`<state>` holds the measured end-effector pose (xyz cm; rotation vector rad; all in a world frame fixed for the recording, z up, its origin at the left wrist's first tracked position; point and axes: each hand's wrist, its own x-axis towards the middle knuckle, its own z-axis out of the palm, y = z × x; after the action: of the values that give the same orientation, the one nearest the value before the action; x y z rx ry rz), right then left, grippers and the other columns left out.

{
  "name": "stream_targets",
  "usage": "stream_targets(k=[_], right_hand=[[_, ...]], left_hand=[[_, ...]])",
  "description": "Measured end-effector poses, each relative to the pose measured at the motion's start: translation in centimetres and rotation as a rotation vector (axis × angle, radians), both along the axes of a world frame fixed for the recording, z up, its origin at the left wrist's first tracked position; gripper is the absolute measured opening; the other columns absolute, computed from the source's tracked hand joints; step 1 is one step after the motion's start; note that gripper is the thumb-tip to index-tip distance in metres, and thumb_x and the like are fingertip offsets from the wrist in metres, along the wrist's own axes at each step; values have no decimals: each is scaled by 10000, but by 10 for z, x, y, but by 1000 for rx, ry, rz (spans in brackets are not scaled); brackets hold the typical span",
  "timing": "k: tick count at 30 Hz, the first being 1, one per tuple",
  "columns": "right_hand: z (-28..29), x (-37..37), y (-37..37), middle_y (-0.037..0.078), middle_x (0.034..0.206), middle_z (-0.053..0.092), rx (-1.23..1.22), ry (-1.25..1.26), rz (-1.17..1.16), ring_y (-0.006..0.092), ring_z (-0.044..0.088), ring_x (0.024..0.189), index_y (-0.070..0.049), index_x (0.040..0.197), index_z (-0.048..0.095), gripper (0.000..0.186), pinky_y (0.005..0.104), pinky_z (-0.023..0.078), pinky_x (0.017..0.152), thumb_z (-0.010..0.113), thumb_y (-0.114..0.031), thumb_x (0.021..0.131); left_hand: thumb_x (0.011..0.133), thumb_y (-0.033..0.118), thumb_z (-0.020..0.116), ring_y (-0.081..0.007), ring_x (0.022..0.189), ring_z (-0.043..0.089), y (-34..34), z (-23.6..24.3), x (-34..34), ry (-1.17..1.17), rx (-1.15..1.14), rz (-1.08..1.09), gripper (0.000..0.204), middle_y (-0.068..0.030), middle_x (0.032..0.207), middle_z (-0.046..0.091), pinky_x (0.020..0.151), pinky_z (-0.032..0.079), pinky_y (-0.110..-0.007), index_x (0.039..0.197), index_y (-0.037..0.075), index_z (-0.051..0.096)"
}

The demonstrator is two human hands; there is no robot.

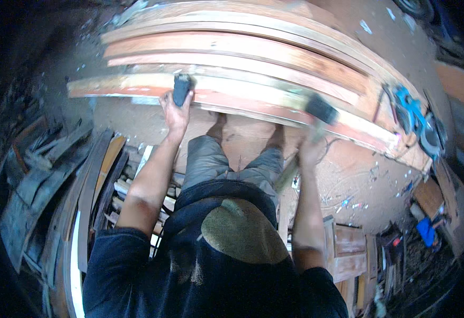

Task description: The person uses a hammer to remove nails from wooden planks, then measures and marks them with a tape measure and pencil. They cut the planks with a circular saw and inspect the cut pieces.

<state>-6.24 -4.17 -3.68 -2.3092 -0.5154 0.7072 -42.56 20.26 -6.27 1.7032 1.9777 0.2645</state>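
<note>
Head view: left hand (176, 112), closed round dark block (183, 89) at edge of near board (242, 97), seemingly steadying it; right hand (310, 149), grip too blurred to tell, below dark tool head (322, 108) over same board; board laid crosswise, presumably for two-handed reach.

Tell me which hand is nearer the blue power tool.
Right. The right hand is left of the blue power tool; the left hand is much farther left, at the near edge of the front board.
</note>
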Motion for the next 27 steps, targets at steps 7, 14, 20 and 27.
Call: stream_targets(k=[7, 14, 20, 27], right_hand=[[-6, -103, 52, 95, 789, 652, 4, -88, -56, 225, 647, 653, 16, 1105, 623, 337, 381, 530, 584, 593, -312, 1035], [33, -272, 225, 283, 1089, 701, -300, 205, 474, 463, 686, 1013, -27, 1253, 636, 458, 513, 541, 857, 617, -396, 982], [1, -220, 145, 136, 713, 664, 40, -33, 113, 244, 646, 624, 36, 1127, 634, 417, 427, 523, 578, 605, -367, 1025], [-4, -269, 176, 164, 795, 687, -93, 36, 346, 297, 675, 757, -5, 1161, 640, 359, 413, 519, 655, 616, -331, 1011]], left_hand=[[769, 603, 816, -477, 1452, 346, 87, -7, -128, 120, 5, -29, 947, -370, 1532, 311, 1162, 379, -492, 1515, 121, 490], [762, 629, 805, -473, 1424, 399, 89, -32, -145, 119, -23, -39, 975, -334, 1588, 224, 1121, 431, -492, 1552, 187, 443], [805, 571, 801, -462, 1435, 389, 89, -17, -138, 79, -69, -14, 898, -299, 1596, 197, 1102, 450, -484, 1547, 205, 450], [795, 534, 828, -467, 1431, 381, 89, -16, -136, -12, -34, 23, 875, -332, 1562, 251, 1124, 421, -484, 1521, 181, 491]])
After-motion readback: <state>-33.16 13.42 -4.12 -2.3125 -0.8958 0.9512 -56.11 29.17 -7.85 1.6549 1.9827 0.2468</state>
